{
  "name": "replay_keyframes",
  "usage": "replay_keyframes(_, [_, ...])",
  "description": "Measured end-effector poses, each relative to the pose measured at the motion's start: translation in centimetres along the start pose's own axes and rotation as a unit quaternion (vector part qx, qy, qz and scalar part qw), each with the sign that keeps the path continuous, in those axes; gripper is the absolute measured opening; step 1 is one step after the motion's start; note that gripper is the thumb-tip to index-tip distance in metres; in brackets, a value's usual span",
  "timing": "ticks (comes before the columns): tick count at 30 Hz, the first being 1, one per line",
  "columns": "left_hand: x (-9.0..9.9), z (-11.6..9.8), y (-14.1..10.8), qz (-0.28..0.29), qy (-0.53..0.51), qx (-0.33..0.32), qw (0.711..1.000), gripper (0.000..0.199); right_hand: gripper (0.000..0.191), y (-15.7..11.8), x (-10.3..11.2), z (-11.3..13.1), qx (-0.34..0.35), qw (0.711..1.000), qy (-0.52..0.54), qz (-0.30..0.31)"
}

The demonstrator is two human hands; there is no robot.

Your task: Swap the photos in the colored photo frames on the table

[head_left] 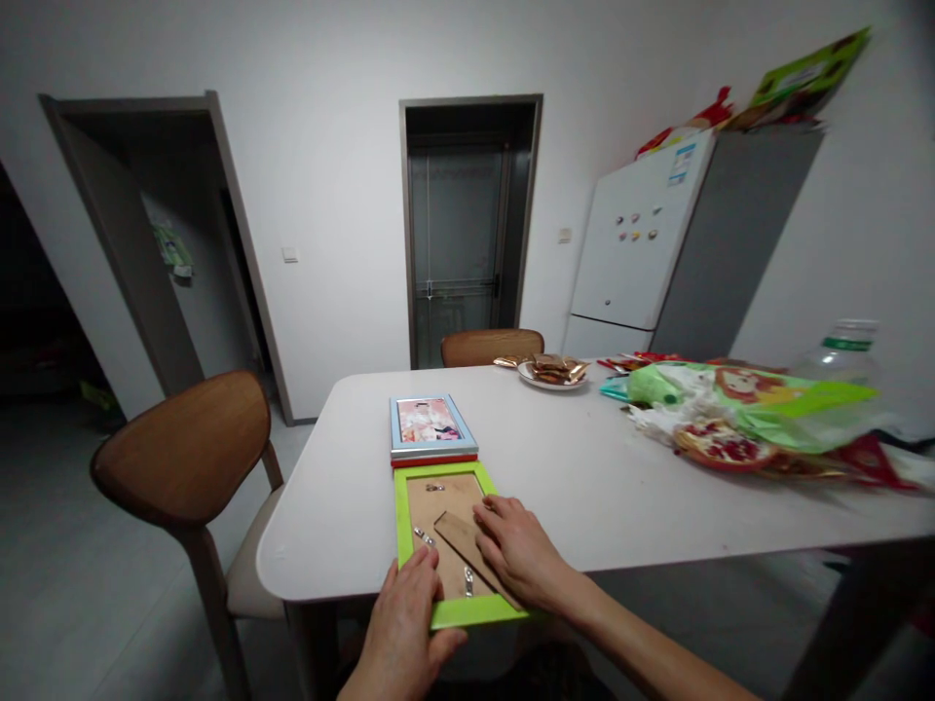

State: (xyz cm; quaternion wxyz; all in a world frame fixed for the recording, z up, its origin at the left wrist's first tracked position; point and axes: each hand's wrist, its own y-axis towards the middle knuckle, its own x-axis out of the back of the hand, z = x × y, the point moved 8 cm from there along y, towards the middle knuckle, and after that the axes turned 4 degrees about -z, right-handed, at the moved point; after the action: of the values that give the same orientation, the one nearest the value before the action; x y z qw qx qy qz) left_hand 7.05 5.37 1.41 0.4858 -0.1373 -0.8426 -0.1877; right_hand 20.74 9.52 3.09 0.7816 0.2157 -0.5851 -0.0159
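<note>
A green picture frame lies face down at the table's near edge, its brown backing board upward. Small metal clips sit around the board, and a brown stand leg crosses it diagonally. My left hand grips the frame's lower left corner, fingers over the left side and thumb by the bottom rim. My right hand is closed over the right side with bent fingers, hiding that rim and part of the leg. Just beyond lies a light blue picture frame with a pink picture, atop a red-edged one.
On the white table stands a plate of wrapped snacks. To the right are a green plastic bag, a cut pomegranate and a clear bottle. Wooden chairs stand at the left and far side.
</note>
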Motion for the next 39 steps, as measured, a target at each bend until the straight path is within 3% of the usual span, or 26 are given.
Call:
replay_keyframes(8, [-0.2,0.1,0.1,-0.011,-0.003,-0.007,1.0,0.042,0.028,1.3,-0.2,-0.2,-0.025,0.998,-0.057,0.009])
replay_keyframes(16, [-0.1,0.2,0.0,-0.024,-0.015,-0.004,1.0,0.041,0.027,0.5,-0.2,-1.2,-0.013,0.999,0.042,-0.028])
replay_keyframes(20, [-0.2,0.4,0.1,-0.028,-0.019,-0.006,0.999,0.052,0.024,1.3,-1.0,-2.4,-0.028,0.998,0.057,-0.018])
replay_keyframes(24, [-0.2,0.4,0.1,-0.027,-0.018,-0.009,0.999,0.05,0.021,2.2,-1.0,-3.3,-0.055,0.996,0.051,-0.043])
replay_keyframes(30, [0.0,0.2,0.0,-0.021,-0.01,0.0,1.0,0.042,0.024,2.6,-1.3,-2.9,-0.027,0.999,0.018,-0.001])
replay_keyframes(34, [0.0,0.2,-0.1,-0.015,-0.009,0.005,1.0,0.053,0.026,1.8,-1.0,-2.3,0.013,0.999,0.023,0.019])
replay_keyframes(39, [-0.3,0.6,-0.1,-0.018,-0.016,-0.003,1.0,0.064,0.028,1.0,-0.8,-2.6,0.0,1.0,0.02,0.021])
